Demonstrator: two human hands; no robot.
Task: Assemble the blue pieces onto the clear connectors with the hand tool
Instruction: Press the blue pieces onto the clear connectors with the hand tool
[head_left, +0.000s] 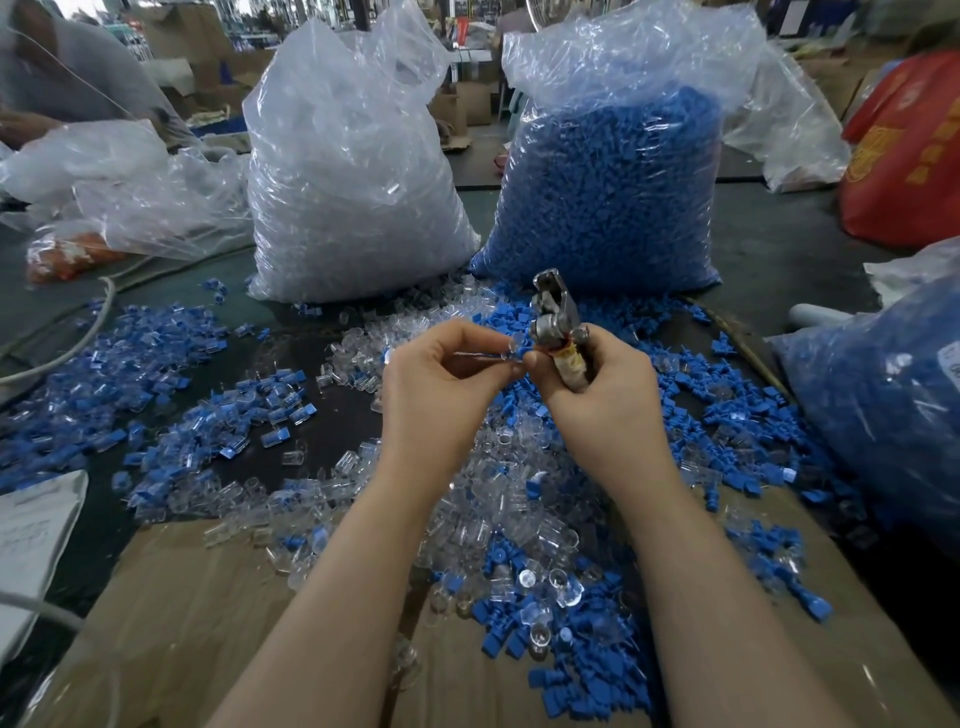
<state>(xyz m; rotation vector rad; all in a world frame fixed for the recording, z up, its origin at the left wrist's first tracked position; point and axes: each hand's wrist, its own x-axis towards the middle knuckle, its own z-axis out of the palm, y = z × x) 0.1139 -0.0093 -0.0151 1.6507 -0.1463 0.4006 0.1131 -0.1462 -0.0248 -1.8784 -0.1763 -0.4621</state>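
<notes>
A single wide-angle view looks forward and down from the person's head; both bare forearms run up from the bottom edge, meeting close to the lens at mid-frame, left hand (441, 379) beside right hand (597, 384). The dark surface (779, 249) spreads below and ahead; the tall clear plastic sack of clear connectors (348, 197) and clear plastic sack of blue pieces (613, 192) stand farther back, with blurred workshop clutter beyond; straight edges bow near the frame's borders.
</notes>
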